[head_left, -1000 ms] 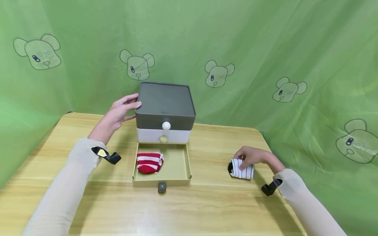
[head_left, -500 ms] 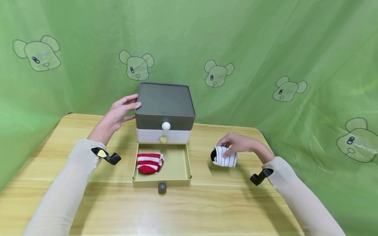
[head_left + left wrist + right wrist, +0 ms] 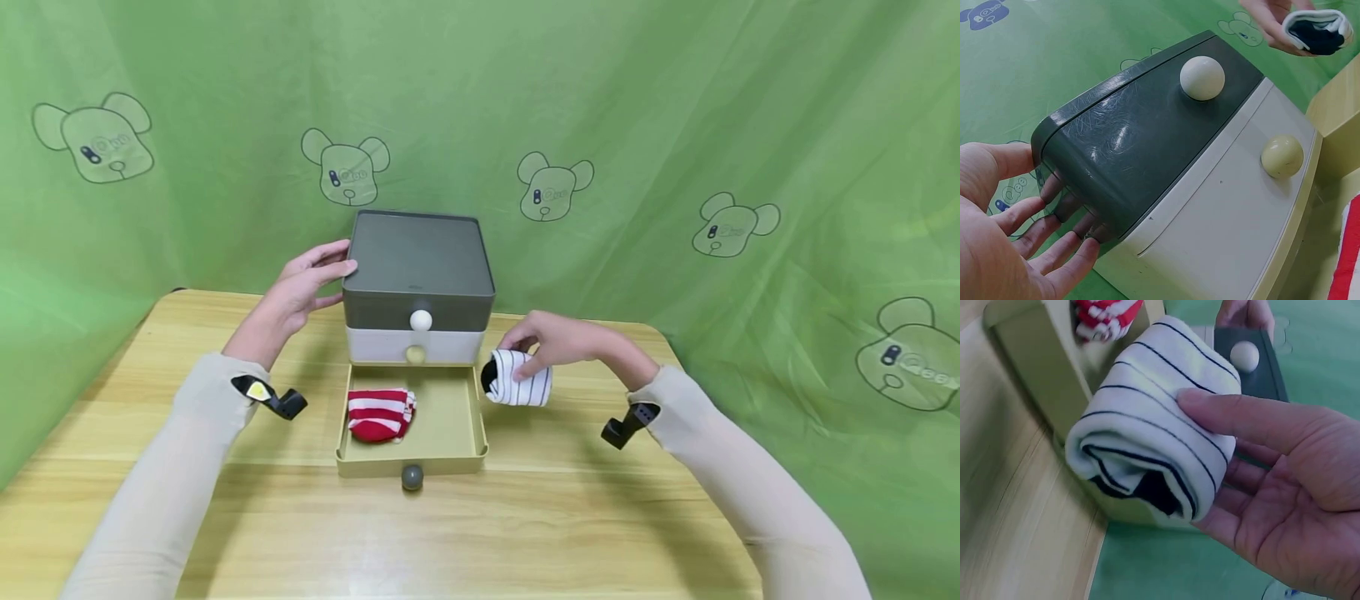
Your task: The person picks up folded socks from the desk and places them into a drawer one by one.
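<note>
My right hand (image 3: 558, 340) pinches a rolled white sock (image 3: 527, 385) with thin dark stripes between thumb and fingers. It is held above the table, just outside the right wall of the pulled-out drawer (image 3: 450, 417). In the right wrist view the dark inside of the rolled sock (image 3: 1154, 406) shows at its near end. My left hand (image 3: 296, 287) touches the left side of the drawer box (image 3: 420, 254), thumb at the top edge and fingers along the side. A folded red-and-white striped sock (image 3: 378, 414) lies in the left part of the drawer.
The box has a dark grey top tier, a white middle tier (image 3: 375, 346) and the beige drawer at the bottom. A grey knob (image 3: 412, 477) sticks out of the drawer's front. Behind the wooden table (image 3: 525, 517) hangs a green curtain (image 3: 450, 75).
My right hand has lifted the rolled white sock off the table and carried it left, close to the drawer's right wall. The left hand and the box stay in place.
</note>
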`<state>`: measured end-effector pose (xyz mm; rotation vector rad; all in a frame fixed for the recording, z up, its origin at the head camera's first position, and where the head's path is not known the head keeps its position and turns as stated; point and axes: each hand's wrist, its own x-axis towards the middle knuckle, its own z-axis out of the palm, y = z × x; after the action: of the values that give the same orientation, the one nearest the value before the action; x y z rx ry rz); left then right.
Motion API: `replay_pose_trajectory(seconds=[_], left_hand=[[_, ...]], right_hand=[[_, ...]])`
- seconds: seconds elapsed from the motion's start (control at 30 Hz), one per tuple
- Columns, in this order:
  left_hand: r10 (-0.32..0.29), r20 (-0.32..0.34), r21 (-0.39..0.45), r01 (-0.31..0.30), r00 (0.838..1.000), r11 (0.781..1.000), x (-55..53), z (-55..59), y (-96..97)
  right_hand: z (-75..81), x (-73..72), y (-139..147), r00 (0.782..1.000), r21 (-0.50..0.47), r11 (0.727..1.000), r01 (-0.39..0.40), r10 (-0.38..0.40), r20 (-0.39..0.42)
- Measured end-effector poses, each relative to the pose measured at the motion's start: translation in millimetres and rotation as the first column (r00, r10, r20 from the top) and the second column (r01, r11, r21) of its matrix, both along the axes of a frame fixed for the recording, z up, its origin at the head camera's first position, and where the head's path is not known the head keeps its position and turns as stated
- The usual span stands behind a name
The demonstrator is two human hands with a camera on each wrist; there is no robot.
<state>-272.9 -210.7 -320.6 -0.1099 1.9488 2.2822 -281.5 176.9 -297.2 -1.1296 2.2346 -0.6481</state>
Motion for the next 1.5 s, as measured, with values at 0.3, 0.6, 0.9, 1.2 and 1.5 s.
replay_pose_trajectory(seconds=[0.3, 0.6, 0.9, 1.2, 1.5], left_hand=[[0.001, 0.002, -0.002, -0.001, 1.000, 1.000, 0.5, 0.3, 0.7], [0.000, 0.008, -0.015, 0.000, 1.000, 1.000, 0.5, 0.0, 0.5], [0.002, 0.011, -0.002, -0.002, 1.000, 1.000, -0.4, -0.8, 0.5], [0.000, 0.012, -0.006, 0.000, 1.000, 1.000, -0.8, -0.2, 0.5], [0.002, 0.009, -0.001, -0.002, 1.000, 1.000, -0.3, 1.3, 0.7]], right_hand=[[2.5, 9.8, -40.8, 0.999, -0.016, 0.999, -0.041, 0.040, -0.032], [-12.6, 12.0, -65.4, 0.997, -0.040, 0.996, -0.077, 0.076, -0.032], [-29.9, 11.0, -78.8, 0.996, -0.046, 0.997, -0.065, 0.062, -0.070], [-46.2, 11.1, -86.5, 0.989, 0.067, 0.996, -0.061, 0.070, -0.132], [-54.2, 9.8, -94.7, 0.986, 0.124, 0.989, -0.079, 0.096, -0.138]])
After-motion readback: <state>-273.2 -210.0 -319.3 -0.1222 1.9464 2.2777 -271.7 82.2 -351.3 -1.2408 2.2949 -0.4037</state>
